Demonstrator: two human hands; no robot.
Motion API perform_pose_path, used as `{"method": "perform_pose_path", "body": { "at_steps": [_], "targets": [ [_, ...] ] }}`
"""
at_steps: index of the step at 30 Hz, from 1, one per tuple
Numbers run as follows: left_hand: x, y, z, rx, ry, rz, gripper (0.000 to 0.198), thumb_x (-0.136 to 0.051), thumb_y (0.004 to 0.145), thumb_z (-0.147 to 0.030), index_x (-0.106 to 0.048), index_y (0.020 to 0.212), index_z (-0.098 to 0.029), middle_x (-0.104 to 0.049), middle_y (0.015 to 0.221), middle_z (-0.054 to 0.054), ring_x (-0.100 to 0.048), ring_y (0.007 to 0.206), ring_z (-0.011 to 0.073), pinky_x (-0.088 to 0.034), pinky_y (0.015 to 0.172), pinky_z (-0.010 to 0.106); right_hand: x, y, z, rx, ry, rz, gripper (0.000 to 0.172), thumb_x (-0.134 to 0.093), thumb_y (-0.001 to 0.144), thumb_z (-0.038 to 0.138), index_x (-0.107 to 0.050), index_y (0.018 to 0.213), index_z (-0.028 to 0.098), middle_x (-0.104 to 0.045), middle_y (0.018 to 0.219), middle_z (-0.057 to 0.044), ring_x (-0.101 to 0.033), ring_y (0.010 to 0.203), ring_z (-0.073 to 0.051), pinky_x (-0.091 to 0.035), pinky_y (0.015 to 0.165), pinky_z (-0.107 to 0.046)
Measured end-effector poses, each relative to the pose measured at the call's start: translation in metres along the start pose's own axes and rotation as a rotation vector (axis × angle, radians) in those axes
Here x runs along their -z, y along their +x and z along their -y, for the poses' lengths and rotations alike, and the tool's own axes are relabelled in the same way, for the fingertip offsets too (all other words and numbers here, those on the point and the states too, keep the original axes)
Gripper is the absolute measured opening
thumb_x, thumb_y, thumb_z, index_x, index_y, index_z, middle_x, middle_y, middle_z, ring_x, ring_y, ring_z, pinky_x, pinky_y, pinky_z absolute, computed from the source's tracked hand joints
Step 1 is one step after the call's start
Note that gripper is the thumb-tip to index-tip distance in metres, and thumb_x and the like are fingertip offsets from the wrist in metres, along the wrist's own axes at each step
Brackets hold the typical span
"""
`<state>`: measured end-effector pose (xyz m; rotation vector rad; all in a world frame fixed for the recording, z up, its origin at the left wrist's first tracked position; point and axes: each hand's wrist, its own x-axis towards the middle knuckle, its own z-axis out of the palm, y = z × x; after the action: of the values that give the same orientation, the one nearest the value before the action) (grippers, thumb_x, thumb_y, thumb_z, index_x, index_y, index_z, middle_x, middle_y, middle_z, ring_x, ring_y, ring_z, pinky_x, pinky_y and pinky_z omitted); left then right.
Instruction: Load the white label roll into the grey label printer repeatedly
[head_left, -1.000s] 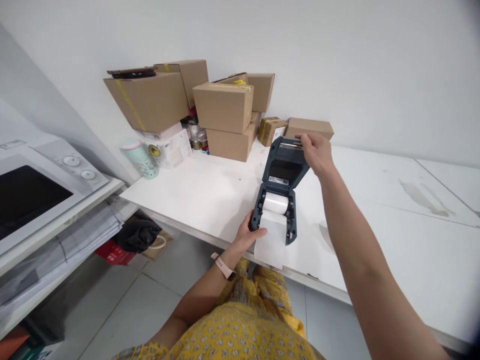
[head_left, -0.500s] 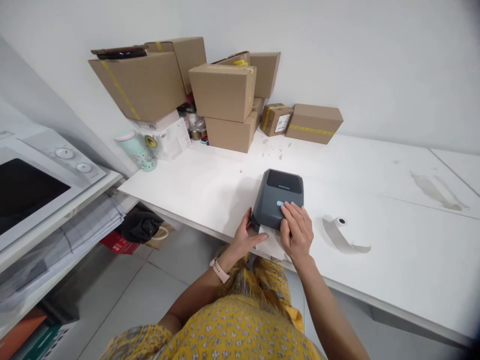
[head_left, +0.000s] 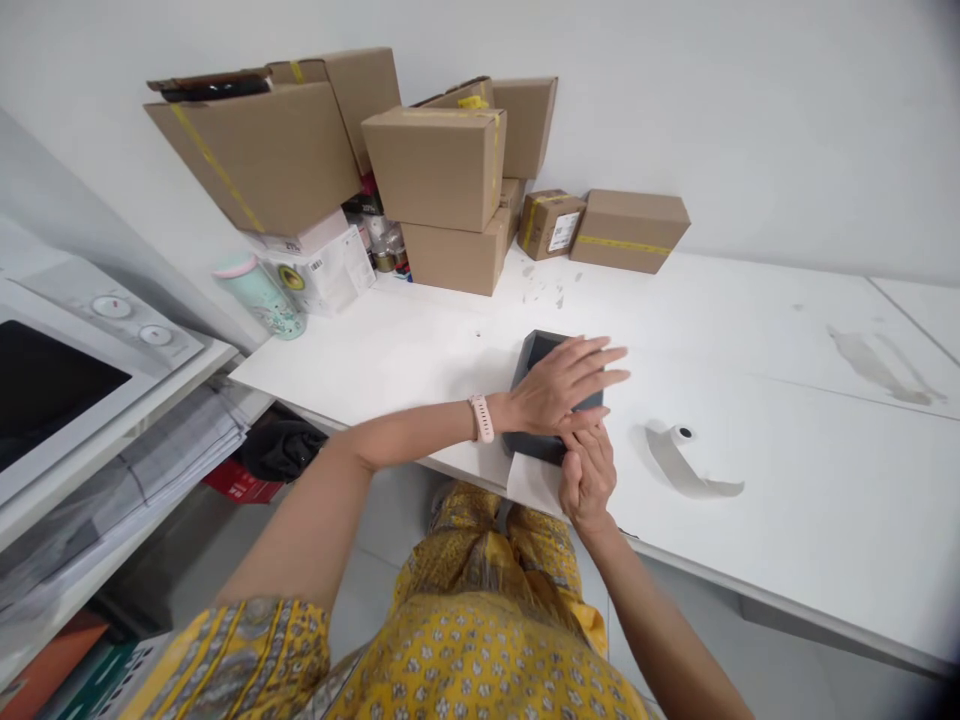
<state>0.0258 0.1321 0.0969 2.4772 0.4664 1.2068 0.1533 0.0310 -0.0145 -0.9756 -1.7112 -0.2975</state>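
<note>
The left hand [head_left: 559, 390] has swung onto the printer [head_left: 532, 445], flat, grip open and empty; the right hand [head_left: 586, 478] curls at its front, grip unclear.

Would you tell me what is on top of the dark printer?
The left hand lies flat across the printer, hiding most of its lid; the right hand touches its front.

A plain white wall [head_left: 750, 120] runs behind a long white table [head_left: 787, 500], with cardboard boxes [head_left: 435, 165] stacked at its far left corner. Grey floor tiles [head_left: 795, 660] lie below. Beside the table's left edge, a white shelf [head_left: 191, 372] carries a microwave [head_left: 67, 370].
</note>
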Motion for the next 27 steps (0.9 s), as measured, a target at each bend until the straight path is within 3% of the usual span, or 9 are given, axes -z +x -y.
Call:
{"method": "perform_pose_path", "body": {
  "at_steps": [2, 6, 11, 17, 20, 22, 23, 25, 27],
  "targets": [
    [-0.009, 0.003, 0.005, 0.043, -0.119, 0.073, 0.045, -0.064, 0.082, -0.054, -0.069, 0.116, -0.025, -0.064, 0.131, 0.008, -0.049, 0.134, 0.0322, -0.032, 0.116, 0.055, 0.006, -0.001, -0.012, 0.086, -0.008, 0.091, 0.045, -0.044, 0.094, 0.021, -0.059, 0.135, 0.019, -0.069, 0.127, -0.013, -0.061, 0.125, -0.029, -0.05, 0.105, -0.054],
    [-0.018, -0.003, 0.007, 0.024, -0.32, -0.027, 0.041, -0.068, 0.079, -0.053, -0.072, 0.111, -0.027, -0.069, 0.12, 0.007, -0.056, 0.126, 0.0332, -0.033, 0.115, 0.055, 0.017, -0.001, -0.035, 0.252, 0.014, 0.251, 0.045, -0.041, 0.095, 0.035, -0.065, 0.129, 0.018, -0.07, 0.123, -0.014, -0.061, 0.124, -0.03, -0.052, 0.102, -0.052],
    [-0.019, -0.005, 0.008, 0.095, -0.312, 0.016, 0.044, -0.067, 0.079, -0.055, -0.072, 0.112, -0.028, -0.069, 0.122, 0.006, -0.055, 0.127, 0.0337, -0.033, 0.117, 0.053, 0.01, -0.005, -0.038, 0.251, 0.072, 0.183, 0.046, -0.039, 0.095, 0.031, -0.062, 0.133, 0.021, -0.07, 0.122, -0.013, -0.06, 0.126, -0.032, -0.052, 0.1, -0.055],
    [-0.004, -0.011, -0.003, 0.307, -0.2, -0.117, 0.05, -0.061, 0.083, -0.056, -0.067, 0.122, -0.025, -0.063, 0.132, 0.008, -0.042, 0.138, 0.0344, -0.026, 0.12, 0.054, 0.003, -0.014, -0.019, 0.119, 0.034, 0.154, 0.054, -0.036, 0.098, 0.03, -0.043, 0.151, 0.025, -0.053, 0.147, -0.011, -0.047, 0.139, -0.03, -0.043, 0.111, -0.053],
    [-0.007, -0.049, -0.037, 0.482, -0.143, -0.435, 0.048, -0.053, 0.091, -0.051, -0.059, 0.129, -0.023, -0.056, 0.138, 0.01, -0.04, 0.137, 0.0319, -0.027, 0.119, 0.052, 0.009, -0.02, -0.003, -0.144, 0.047, 0.124, 0.055, -0.03, 0.1, 0.032, -0.034, 0.155, 0.026, -0.033, 0.161, -0.01, -0.038, 0.145, -0.032, -0.038, 0.114, -0.057],
    [-0.019, -0.088, -0.064, 0.68, -0.13, -0.717, 0.042, -0.049, 0.096, -0.047, -0.053, 0.129, -0.022, -0.054, 0.134, 0.013, -0.047, 0.129, 0.0277, -0.035, 0.113, 0.045, 0.016, -0.025, 0.008, -0.305, 0.062, 0.137, 0.056, -0.03, 0.1, 0.031, -0.03, 0.156, 0.028, -0.026, 0.164, -0.009, -0.032, 0.148, -0.032, -0.035, 0.114, -0.061],
    [-0.027, -0.107, -0.076, 0.806, -0.164, -0.796, 0.038, -0.045, 0.098, -0.047, -0.053, 0.126, -0.022, -0.056, 0.127, 0.012, -0.052, 0.121, 0.0249, -0.04, 0.108, 0.041, 0.02, -0.027, 0.012, -0.343, 0.063, 0.165, 0.055, -0.03, 0.101, 0.031, -0.03, 0.156, 0.03, -0.026, 0.165, -0.009, -0.031, 0.149, -0.033, -0.034, 0.114, -0.062],
    [-0.04, -0.138, -0.092, 1.021, -0.301, -0.74, 0.036, -0.043, 0.098, -0.051, -0.057, 0.111, -0.021, -0.061, 0.106, 0.008, -0.059, 0.099, 0.0203, -0.048, 0.09, 0.034, 0.027, -0.028, 0.017, -0.361, 0.053, 0.221, 0.054, -0.031, 0.101, 0.03, -0.032, 0.154, 0.032, -0.026, 0.164, -0.008, -0.029, 0.149, -0.032, -0.032, 0.115, -0.063],
    [-0.048, -0.153, -0.097, 1.141, -0.492, -0.52, 0.043, -0.047, 0.094, -0.059, -0.06, 0.092, -0.019, -0.057, 0.079, 0.003, -0.055, 0.07, 0.0154, -0.047, 0.068, 0.029, 0.032, -0.025, 0.017, -0.342, 0.033, 0.256, 0.053, -0.032, 0.101, 0.029, -0.033, 0.154, 0.033, -0.027, 0.164, -0.007, -0.026, 0.151, -0.032, -0.031, 0.115, -0.064]
  ]
}}
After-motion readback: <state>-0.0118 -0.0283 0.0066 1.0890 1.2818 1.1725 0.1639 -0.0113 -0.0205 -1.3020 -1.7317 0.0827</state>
